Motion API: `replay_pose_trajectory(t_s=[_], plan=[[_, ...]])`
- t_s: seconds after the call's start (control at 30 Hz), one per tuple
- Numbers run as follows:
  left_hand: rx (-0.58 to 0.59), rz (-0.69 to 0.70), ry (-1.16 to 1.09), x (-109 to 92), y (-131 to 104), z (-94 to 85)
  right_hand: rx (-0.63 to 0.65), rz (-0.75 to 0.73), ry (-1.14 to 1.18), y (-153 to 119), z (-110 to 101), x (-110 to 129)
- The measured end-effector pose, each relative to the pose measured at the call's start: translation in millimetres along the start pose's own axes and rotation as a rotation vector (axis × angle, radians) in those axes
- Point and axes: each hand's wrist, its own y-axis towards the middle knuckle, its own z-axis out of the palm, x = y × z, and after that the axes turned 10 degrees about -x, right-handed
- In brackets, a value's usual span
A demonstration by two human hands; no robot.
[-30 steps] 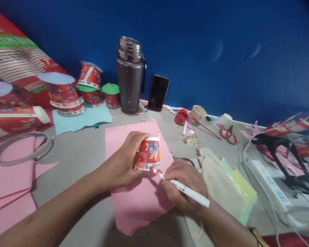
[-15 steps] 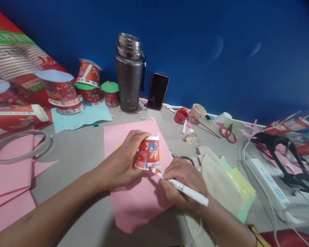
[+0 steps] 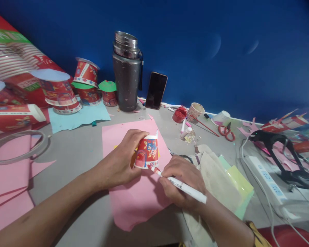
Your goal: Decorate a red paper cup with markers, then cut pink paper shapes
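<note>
A red patterned paper cup [image 3: 147, 152] is gripped by my left hand [image 3: 122, 157], which wraps round its left side above a pink sheet [image 3: 130, 209]. Between the fingers of my right hand [image 3: 182, 180] lies a white marker [image 3: 190, 191], slanting down to the right. Its red tip meets the cup's lower edge, or is very close to it. Part of something yellow shows behind the cup.
A dark metal flask [image 3: 127, 80] and a phone [image 3: 156, 90] stand at the back. More decorated cups [image 3: 86, 72] and a tape roll [image 3: 42, 145] are at left. Rightward lie red-handled scissors [image 3: 226, 132], a cloth [image 3: 216, 181] and a power strip [image 3: 269, 181].
The whole view has shifted slightly, so everything appears a little further left. Both hands keep their holds on the cup and the marker.
</note>
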Motion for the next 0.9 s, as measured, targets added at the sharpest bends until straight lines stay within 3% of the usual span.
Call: replay_pose_trajectory(t_s=[0.9], plan=[[0.024, 0.012, -0.001, -0.3, 0.7, -1.0, -0.009, 0.001, 0.028, 0.5, -2.2, 1.3]])
